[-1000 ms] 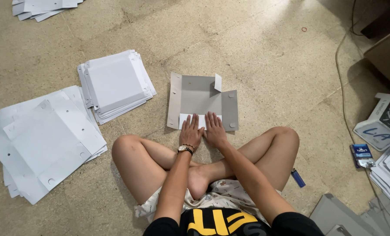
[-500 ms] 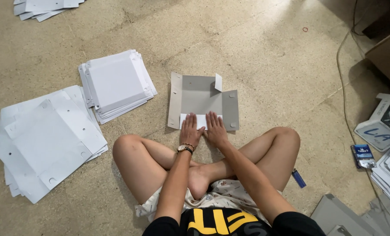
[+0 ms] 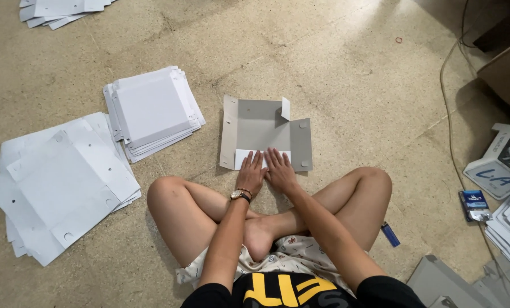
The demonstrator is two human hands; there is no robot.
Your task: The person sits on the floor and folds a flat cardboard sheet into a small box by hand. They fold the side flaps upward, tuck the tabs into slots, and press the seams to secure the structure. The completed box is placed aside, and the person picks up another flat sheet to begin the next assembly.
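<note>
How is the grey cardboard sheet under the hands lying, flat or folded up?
Mostly flat. The grey cardboard sheet lies spread on the floor; only its near flap is folded over, pressed by left hand and right hand.

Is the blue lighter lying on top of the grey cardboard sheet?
No. The blue lighter lies on the bare floor beside the person's knee, away from the grey cardboard sheet.

Speckled beige stone floor (image 3: 335, 51), brown furniture corner (image 3: 509, 74), soft daylight
</note>
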